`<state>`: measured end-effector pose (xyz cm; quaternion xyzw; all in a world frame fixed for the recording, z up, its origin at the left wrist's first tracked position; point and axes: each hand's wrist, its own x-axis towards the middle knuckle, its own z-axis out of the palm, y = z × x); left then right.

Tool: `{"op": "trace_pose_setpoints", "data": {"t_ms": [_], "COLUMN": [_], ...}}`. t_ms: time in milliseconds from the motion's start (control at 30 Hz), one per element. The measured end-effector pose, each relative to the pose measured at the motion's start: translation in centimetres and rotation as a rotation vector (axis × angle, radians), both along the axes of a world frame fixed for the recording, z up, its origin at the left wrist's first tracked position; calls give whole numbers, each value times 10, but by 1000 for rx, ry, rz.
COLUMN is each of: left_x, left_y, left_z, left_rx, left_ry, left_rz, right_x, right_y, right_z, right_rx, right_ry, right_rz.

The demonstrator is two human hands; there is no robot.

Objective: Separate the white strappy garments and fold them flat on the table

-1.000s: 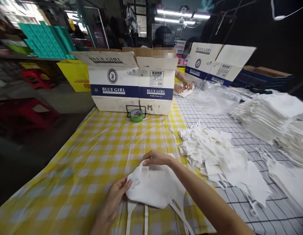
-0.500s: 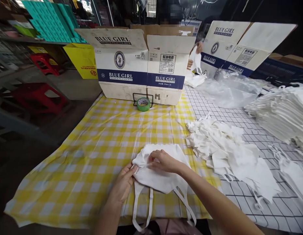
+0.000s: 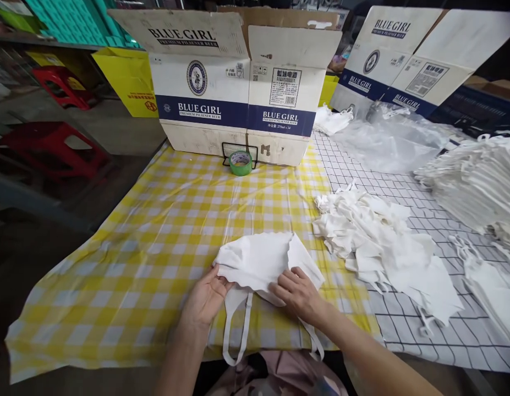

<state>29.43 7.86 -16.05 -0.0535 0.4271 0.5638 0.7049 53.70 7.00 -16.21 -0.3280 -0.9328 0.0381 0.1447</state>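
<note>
Left hand [image 3: 206,297]: fingers and thumb closed on the left end of the white strapped garment [image 3: 258,256], lower centre of frame. Right hand [image 3: 298,292]: fingers curled on the garment's lower edge, right of its middle; can't tell if they pinch it. Hands apart, garment between them. Garment lies on the yellow checked cloth [image 3: 164,236], right part folded over, straps [image 3: 248,322] hanging toward the bottom edge of frame. Pink clothing [image 3: 279,371] at bottom centre.

Right of garment: loose heap of white pieces [image 3: 374,225] on the grid-line cloth [image 3: 403,344]. More white pieces [image 3: 489,286] at right edge, tall white stack [image 3: 473,181] above those. Clear plastic [image 3: 390,146] upper right, small white bundle [image 3: 331,121] just left of it.

Beyond garment, upper centre: green tape roll [image 3: 240,168] against a black wire stand [image 3: 223,154], open BLUE GIRL carton [image 3: 197,132] right behind. Second carton [image 3: 397,71] upper right. Upper left: yellow bag [image 3: 131,82], red stools [image 3: 52,148], teal stack [image 3: 73,22].
</note>
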Motion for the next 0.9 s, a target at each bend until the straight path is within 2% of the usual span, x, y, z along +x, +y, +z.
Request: {"op": "trace_pose_setpoints", "data": {"t_ms": [200, 333, 433, 500, 600, 667, 700, 767, 833, 900], "left_x": [4, 5, 6, 9, 14, 15, 16, 19, 26, 39], "left_y": [3, 3, 6, 10, 15, 13, 10, 1, -12, -24], "left_z": [3, 2, 2, 4, 7, 8, 8, 6, 4, 1], "left_rx": [-9, 2, 20, 68, 186, 227, 242, 281, 379, 560], "left_ry": [-42, -16, 7, 39, 152, 343, 501, 910, 1312, 1529], "left_rz": [10, 35, 30, 17, -91, -195, -228, -250, -314, -505], "right_x": [30, 45, 50, 50, 52, 56, 58, 62, 63, 59], "right_y": [-25, -30, -25, -14, 7, 14, 12, -2, -28, -59], "right_z": [-17, -26, -26, -22, -12, -2, 2, 10, 15, 14], "right_rx": [30, 27, -14, -52, -97, -144, -188, -318, -450, -510], "right_ry": [20, 64, 176, 306, 460, 497, 490, 412, 272, 128], "right_rz": [-70, -128, -179, -288, -562, -706, -733, -704, -622, -573]}}
